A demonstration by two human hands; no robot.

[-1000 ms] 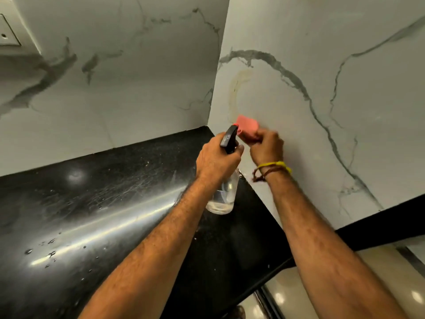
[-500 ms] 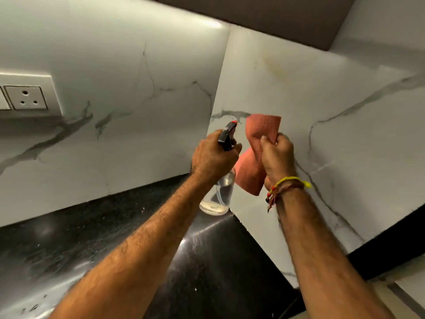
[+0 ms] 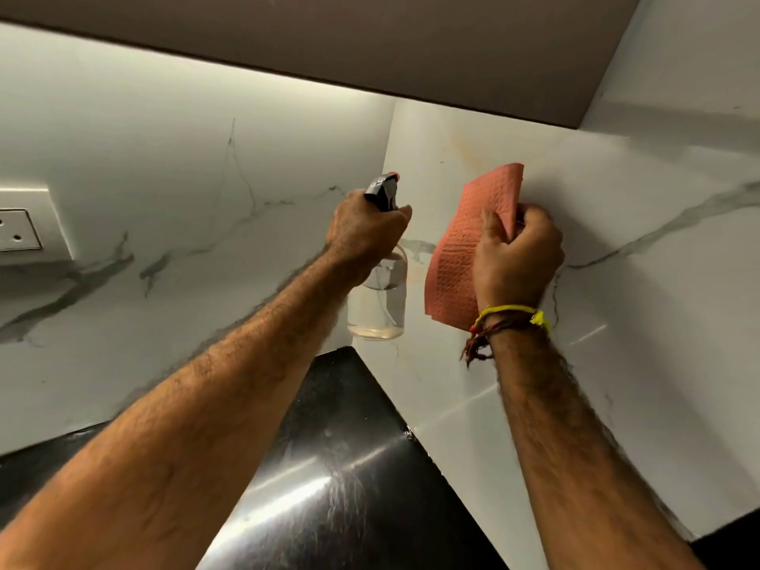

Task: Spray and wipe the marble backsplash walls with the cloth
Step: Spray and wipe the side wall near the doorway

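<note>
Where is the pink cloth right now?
In the head view, the pink cloth is right of centre, gripped in the right hand and held up by the right-hand marble wall, just right of the spray bottle.

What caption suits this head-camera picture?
Left hand aims clear spray bottle at white marble backsplash; right hand holds pink cloth.

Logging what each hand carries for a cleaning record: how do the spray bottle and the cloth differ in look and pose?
The spray bottle is clear and rigid with a black trigger head; the cloth is salmon-pink, opaque and soft. The spray bottle hangs upright from the left hand; the cloth drapes in a fold from the right hand. Both are held raised near the marble wall corner.
</note>
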